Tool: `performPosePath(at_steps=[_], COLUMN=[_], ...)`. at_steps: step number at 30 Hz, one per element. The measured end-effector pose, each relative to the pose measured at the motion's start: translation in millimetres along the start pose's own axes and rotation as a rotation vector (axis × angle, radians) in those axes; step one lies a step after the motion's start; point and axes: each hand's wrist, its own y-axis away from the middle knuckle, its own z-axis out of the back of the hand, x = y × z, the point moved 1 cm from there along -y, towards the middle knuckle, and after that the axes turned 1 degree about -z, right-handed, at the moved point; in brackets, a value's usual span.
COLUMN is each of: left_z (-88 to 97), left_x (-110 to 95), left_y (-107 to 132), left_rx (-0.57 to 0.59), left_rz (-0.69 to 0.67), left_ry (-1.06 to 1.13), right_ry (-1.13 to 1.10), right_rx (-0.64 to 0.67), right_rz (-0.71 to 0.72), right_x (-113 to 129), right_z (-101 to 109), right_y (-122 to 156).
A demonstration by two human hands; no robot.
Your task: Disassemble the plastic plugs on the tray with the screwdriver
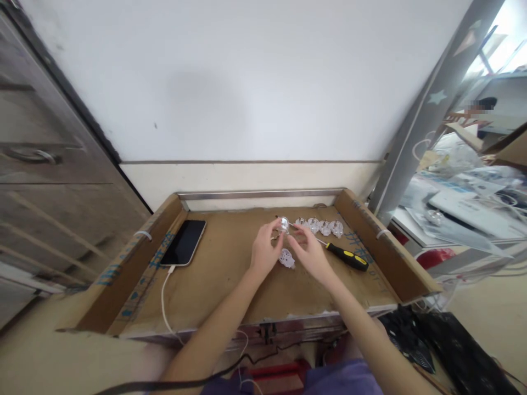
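A small, shiny, clear plastic part (284, 224) is raised above the cardboard surface. My left hand (265, 249) pinches it from the left between thumb and fingers. From the other side my right hand (310, 252) closes in with bent fingers, its fingertips at the part's right edge; the exact contact is too small to make out. Just below the hands lies a whitish plastic piece with holes (287, 258). A screwdriver with a black and yellow handle (349, 257) rests to the right, its shaft partly hidden behind my right hand.
Several clear plastic parts (324, 227) stand in a row at the back right. A phone (184, 243) with a white cable lies at the left. Cardboard side walls (381, 247) border the work surface. Beyond the grey post (415, 120) is a cluttered table; a person is partly visible there.
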Motion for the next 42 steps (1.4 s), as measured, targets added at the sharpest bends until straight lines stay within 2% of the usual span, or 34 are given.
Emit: performPosePath(at_steps=[2, 5, 8, 10, 12, 14, 18, 23, 27, 31, 35, 38, 42], left_z=[-2.6, 1.0, 11.9, 19.4, 25.3, 30.2, 36.0, 33.1, 34.3, 35.8, 27.5, 20.2, 17.8], left_x=[-0.8, 2.5, 10.0, 16.5, 22.7, 27.3, 31.4, 34.6, 34.0, 26.3, 15.3, 11.2, 11.7], left_y=[2.2, -2.1, -11.4, -15.7, -16.5, -14.5, -9.5, -8.2, -9.8, -12.0, -10.7, -8.9, -8.1], left_rx=[0.071, 0.014, -0.070, -0.019, 0.099, 0.178, 0.211, 0.272, 0.231, 0.112, 0.044, 0.070, 0.092], left_rz=[-0.021, 0.011, 0.065, 0.136, 0.201, 0.227, 0.183, 0.187, 0.162, 0.205, 0.098, -0.017, -0.089], left_ry=[-0.011, -0.032, -0.194, -0.333, -0.411, -0.427, -0.439, -0.441, -0.401, -0.270, -0.177, -0.202, -0.274], right_ry=[-0.092, -0.182, -0.221, -0.234, -0.257, -0.289, -0.372, -0.487, -0.513, -0.493, -0.481, -0.484, -0.478], right_rx=[0.082, 0.088, -0.035, -0.104, -0.118, -0.099, -0.027, 0.102, 0.105, 0.124, 0.156, 0.168, 0.194], right_rz=[-0.045, -0.077, -0.094, -0.107, -0.128, -0.158, -0.244, -0.336, -0.351, -0.362, -0.349, -0.333, -0.337], right_x=[-3.9, -15.2, -25.1, -27.3, -25.9, -23.0, -20.1, -23.9, -28.7, -32.0, -33.3, -33.6, -33.3], right_z=[-18.4, -31.1, -28.9, -25.8, -25.1, -26.4, -28.5, -23.3, -20.5, -25.2, -30.2, -30.4, -28.9], right_y=[-29.3, -49.9, -45.0, -37.4, -32.4, -31.0, -34.7, -40.7, -41.9, -40.0, -37.6, -37.0, -37.1])
